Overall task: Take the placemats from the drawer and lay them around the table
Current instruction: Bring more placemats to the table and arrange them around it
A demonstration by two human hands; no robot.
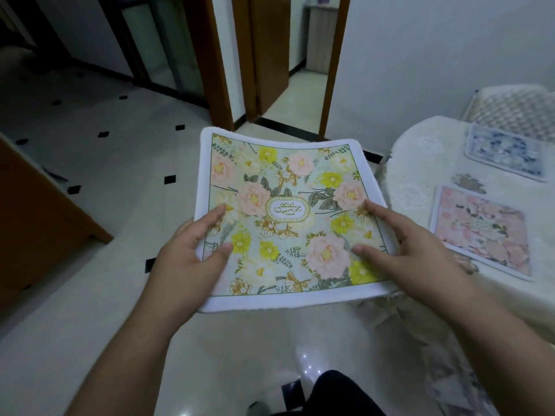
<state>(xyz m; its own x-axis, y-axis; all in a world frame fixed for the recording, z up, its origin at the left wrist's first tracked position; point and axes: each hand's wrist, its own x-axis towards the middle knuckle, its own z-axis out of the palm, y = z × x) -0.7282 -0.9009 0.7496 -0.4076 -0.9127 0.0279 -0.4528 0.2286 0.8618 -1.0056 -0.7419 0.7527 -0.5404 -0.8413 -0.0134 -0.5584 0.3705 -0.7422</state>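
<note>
The person holds a floral placemat [288, 217] out in front of the body, over the tiled floor [120, 163] and just left of the tabletop [420, 163]. It is the yellow-and-pink mat with a white border and the word "GARDEN" printed at its centre. The left hand [192, 253] grips the mat's left edge and the right hand [402, 241] its right edge; the thumb and a finger of each hand lie on the printed face, and the other fingers appear to be underneath. The hands are well apart, each clamped on the mat, which sags slightly between them.

2 placemats already lie on the tabletop, which is covered in a pale lace cloth: a pink floral mat [480, 232] near the front edge and a blue floral mat [507, 154] farther back. A chair [510, 106] with a quilted cushion stands behind the blue one. The drawer cannot be identified with certainty; a wooden cabinet [33, 211] stands at the left.

The step in hand looks like carrying the 3rd mat to its place. With 2 mats down on the right side, the next move probably calls for swinging this mat right, over a free part of the tabletop apart from the pink mat, lowering it flat and squaring its edge to the rim. The lace cloth may bunch if the mat is slid rather than set down.
</note>
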